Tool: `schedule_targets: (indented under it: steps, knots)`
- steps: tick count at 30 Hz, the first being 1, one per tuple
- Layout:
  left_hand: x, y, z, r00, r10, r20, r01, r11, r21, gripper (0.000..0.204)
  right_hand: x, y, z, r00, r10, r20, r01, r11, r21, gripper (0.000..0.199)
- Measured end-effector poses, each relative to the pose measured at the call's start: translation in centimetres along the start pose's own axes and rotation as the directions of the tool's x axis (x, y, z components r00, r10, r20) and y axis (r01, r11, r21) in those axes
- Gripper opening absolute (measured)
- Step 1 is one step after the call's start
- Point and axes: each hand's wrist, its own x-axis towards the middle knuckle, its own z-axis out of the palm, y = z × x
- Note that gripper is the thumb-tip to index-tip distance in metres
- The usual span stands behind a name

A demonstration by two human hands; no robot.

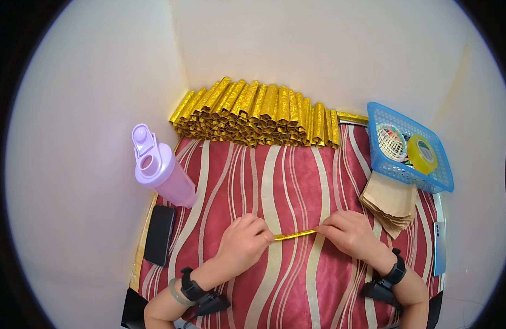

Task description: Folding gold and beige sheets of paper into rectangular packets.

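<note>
Left hand [243, 241] and right hand [349, 233] both pinching one thin gold foil strip [294, 235], fingers closed on its two ends, strip stretched level between them just above the red striped cloth [286, 181], near the table's front middle. Both wrists strapped with dark bands, forearms entering from the lower edge. Open cloth ahead of the hands, a broad bare band running up to the stack of folded gold foil pieces [258, 115], packed in a fanned row along the back edge against the white wall, well apart from the hands. Left side tighter: lilac bottle [161, 170] with flip cap open standing at the left cloth edge, black phone [160, 234] lying flat just below it, half off the cloth near the left table edge, near the left hand but not touching. Right side: stack of brown paper sheets [391, 202] just beyond the right hand, close, small gap visible; blue plastic basket [409, 147] behind it at the right back corner, holding a yellow tape roll [422, 154] and a small woven ball [391, 141]. Second phone, pale [439, 247], at the right table edge, partly cut by the rim. Free room mainly centre and forward; sides hemmed in.
</note>
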Motion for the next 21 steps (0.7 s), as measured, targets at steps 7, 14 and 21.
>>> schedule_targets:
  steps: [7,14,21]
  knots:
    - [0.6,0.3,0.1,0.974,0.165,0.152,-0.163,0.986,-0.029,0.014,-0.6,0.2,0.6,0.981,-0.134,0.143,0.151,0.982,-0.116,0.025]
    - [1.3,-0.2,0.6,0.962,0.191,0.197,-0.184,0.981,-0.052,0.026,0.1,-0.9,-0.1,0.963,-0.072,0.26,0.105,0.988,-0.115,0.041]
    - [1.7,-1.5,1.1,0.933,0.137,0.332,-0.092,0.985,-0.148,0.037,-0.7,-1.7,0.2,0.959,-0.001,0.283,-0.001,1.0,0.008,0.067]
